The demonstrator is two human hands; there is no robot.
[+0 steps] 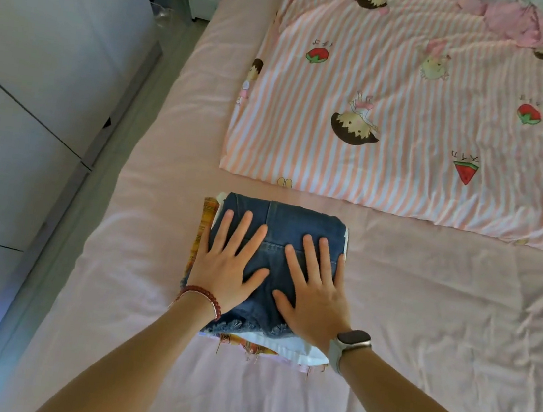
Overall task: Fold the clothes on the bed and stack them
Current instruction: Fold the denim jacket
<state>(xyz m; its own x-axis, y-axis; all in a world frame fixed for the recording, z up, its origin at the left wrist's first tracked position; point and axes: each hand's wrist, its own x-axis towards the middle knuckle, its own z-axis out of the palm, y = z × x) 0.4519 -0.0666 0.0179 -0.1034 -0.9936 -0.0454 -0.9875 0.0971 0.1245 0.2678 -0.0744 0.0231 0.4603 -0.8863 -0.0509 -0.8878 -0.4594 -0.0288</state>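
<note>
Pink sheets cover the bed [424, 295], with a striped quilt [413, 114] spread beyond the stack. Folded denim shorts [281, 228] top that stack of clothes. Left hand [226, 265] and right hand [316, 291] press flat on the denim, fingers straight and spread.

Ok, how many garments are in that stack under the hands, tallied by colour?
Blue denim: 1, on top, with left hand and right hand pressing flat on it
White: 1
Orange-yellow plaid: 1
Total visible in the stack: 3; any others underneath are hidden.
</note>
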